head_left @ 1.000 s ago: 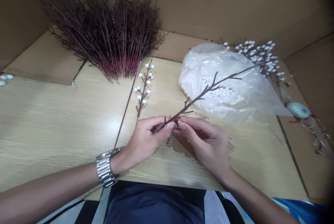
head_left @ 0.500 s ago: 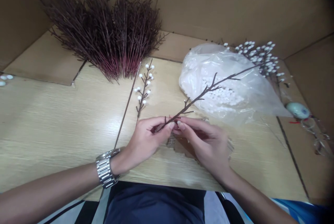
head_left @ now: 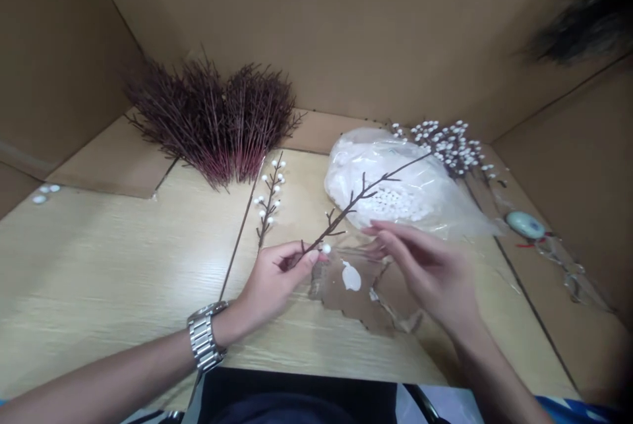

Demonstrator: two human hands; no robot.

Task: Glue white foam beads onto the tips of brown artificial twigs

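Observation:
My left hand (head_left: 281, 282) is closed around the lower part of a brown artificial twig (head_left: 353, 203), which slants up to the right in front of the plastic bag. One white berry (head_left: 326, 248) sits on the twig by my left fingertips. My right hand (head_left: 428, 272) hovers at the bag's near edge, apart from the twig; its fingers are stretched out and slightly blurred, with nothing visible in them. Below lies a torn piece of cardboard (head_left: 336, 295) bearing a white blob (head_left: 351, 276), perhaps glue. The clear bag (head_left: 346, 163) holds many white berries (head_left: 395, 203).
A twig with white berries (head_left: 270, 203) lies left of the bag. Bundles of bare twigs (head_left: 212, 121) stand at the back left. Berried twigs (head_left: 452, 147) lie behind the bag. A pale green oval object (head_left: 525, 225) is at right, and loose berries (head_left: 42, 194) at far left. Cardboard walls (head_left: 346, 35) surround the table.
My right hand has come away from the twig and moved right toward the bag. A white berry now shows on the twig at my left fingertips. The camera view has tilted up.

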